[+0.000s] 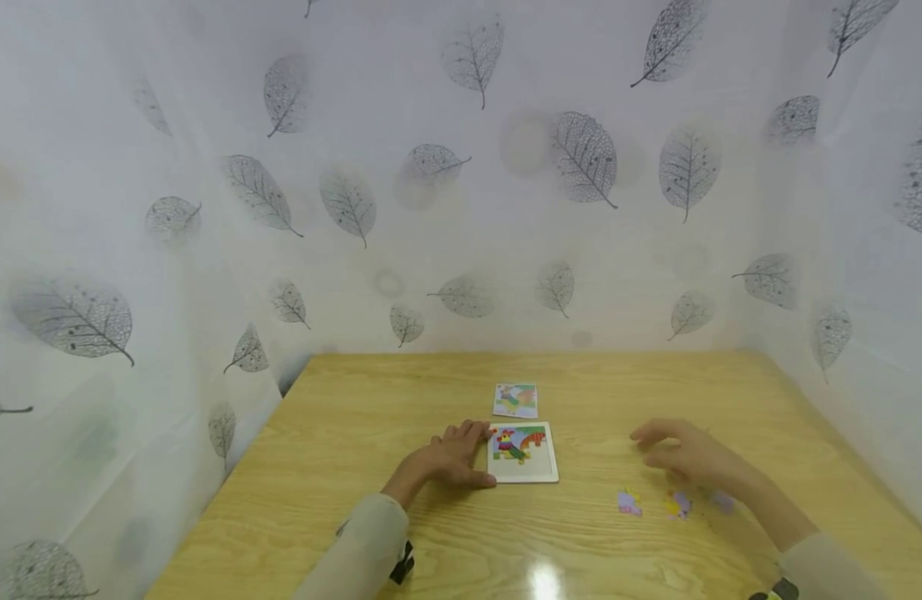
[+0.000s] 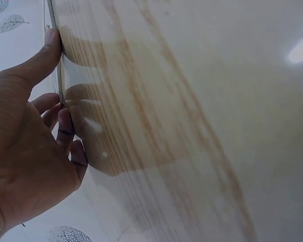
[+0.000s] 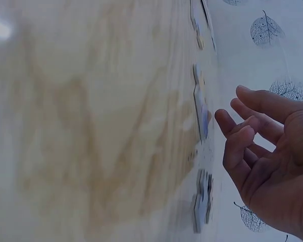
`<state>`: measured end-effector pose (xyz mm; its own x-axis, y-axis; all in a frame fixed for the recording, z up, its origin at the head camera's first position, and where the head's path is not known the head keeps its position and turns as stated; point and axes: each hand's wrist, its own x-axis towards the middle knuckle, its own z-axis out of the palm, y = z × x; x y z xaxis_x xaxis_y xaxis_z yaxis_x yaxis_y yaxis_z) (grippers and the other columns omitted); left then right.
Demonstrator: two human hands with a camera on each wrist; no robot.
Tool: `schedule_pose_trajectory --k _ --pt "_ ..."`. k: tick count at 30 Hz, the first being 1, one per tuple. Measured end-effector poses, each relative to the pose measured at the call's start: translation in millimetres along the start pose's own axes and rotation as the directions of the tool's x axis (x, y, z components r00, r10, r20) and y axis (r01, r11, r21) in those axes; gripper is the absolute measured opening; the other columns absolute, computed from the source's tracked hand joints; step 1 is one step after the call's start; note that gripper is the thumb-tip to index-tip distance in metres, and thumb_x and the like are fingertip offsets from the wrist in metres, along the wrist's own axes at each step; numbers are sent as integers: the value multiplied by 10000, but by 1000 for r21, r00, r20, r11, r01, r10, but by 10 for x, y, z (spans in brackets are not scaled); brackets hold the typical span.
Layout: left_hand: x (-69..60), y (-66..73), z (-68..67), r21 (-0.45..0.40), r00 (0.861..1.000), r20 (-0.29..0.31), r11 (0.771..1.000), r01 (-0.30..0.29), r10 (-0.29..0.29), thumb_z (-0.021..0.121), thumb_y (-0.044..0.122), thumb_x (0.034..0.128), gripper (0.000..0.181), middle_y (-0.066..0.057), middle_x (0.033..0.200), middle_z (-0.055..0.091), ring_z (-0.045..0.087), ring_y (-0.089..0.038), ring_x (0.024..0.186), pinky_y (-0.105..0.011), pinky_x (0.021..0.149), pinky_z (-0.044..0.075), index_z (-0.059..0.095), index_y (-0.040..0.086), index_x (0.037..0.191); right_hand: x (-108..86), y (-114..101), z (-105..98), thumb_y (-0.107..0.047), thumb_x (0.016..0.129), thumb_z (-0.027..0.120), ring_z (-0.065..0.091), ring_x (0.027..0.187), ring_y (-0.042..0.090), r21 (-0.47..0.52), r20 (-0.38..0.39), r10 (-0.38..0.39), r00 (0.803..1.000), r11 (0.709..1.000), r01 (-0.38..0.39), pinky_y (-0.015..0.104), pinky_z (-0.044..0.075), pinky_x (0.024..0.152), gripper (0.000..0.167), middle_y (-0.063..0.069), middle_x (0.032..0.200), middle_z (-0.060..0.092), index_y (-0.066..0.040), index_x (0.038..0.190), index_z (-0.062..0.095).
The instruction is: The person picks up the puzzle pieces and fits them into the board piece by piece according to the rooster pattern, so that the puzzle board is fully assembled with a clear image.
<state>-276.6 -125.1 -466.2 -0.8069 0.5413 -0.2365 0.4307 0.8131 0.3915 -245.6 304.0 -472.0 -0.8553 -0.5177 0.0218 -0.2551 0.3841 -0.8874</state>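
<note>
Two bare hands in the head view: left hand spread wide, thumb and fingertips touching the left side of a thin, white-rimmed square puzzle tray, with colourful bird-picture pieces filling only its upper part; right hand well to the right above a yellow wood-grain table, near small lilac-and-yellow interlocking loose pieces. Just beyond the tray, a small square printed card. Likely between placements, with pinching up a loose piece called for next.

From the left wrist, thumb and fingertips against the tray's edge, apparently steadying it.

From the right wrist, fingers loosely bent, thumb apart, nothing held; loose pieces near, not visibly touched.
</note>
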Motion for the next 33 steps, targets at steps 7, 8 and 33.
schedule_pose_trajectory --k 7,8,33 --pt "0 -14 6 0 1000 7 1000 -8 8 716 541 931 907 -161 1631 289 320 -428 1464 -673 1152 271 265 119 1594 -277 141 -190 -143 1032 631 533 597 63 -38 -46 65 997 997 -67 274 507 500 443 348 1361 536 50 1415 519" --pt "0 -12 0 0 1000 7 1000 -9 9 727 535 925 907 -161 1623 298 329 -428 1456 -671 1145 281 273 115 1588 -307 162 -218 -133 1027 637 545 603 63 -48 -53 61 997 997 -64 280 514 503 442 356 1358 538 51 1412 524" --pt "-25 8 -5 -23 1000 -2 1000 -3 3 742 484 932 902 -159 1622 312 338 -431 1453 -705 1142 268 268 94 1593 -537 292 -408 51 932 639 418 480 -20 -145 -109 -24 994 989 8 218 426 385 337 486 1257 502 95 1264 608"
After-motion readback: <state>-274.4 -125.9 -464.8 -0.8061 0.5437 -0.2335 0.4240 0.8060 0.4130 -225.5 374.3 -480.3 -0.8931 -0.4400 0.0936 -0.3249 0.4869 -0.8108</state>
